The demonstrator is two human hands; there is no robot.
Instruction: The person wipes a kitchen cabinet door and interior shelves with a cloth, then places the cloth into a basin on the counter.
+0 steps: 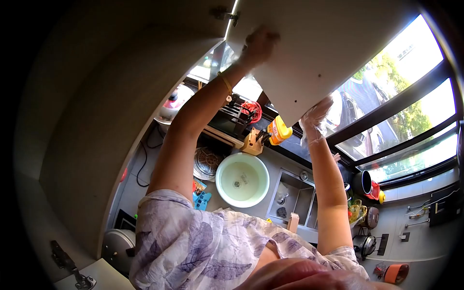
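Observation:
An open white cabinet door (309, 58) fills the upper middle of the head view, its inner face toward me. My left hand (261, 46) is raised against that face near the hinge side. It is blurred, with the fingers curled in, and whatever they hold is not clear. At the door's lower outer corner, my right hand (316, 115) grips the edge. A loose clear plastic glove (314, 130) covers it, and part of its fingers is hidden. To the left is the pale inside wall of the cabinet (92, 130), with a metal hinge (224, 15) at the top.
Below stands a pale green basin (241, 180) beside a steel sink (299, 193). A wooden knife block (253, 142), a yellow container (280, 130) and a red basket (251, 112) line the counter's back. Windows (401, 87) are at the right. A lower hinge (72, 266) juts out.

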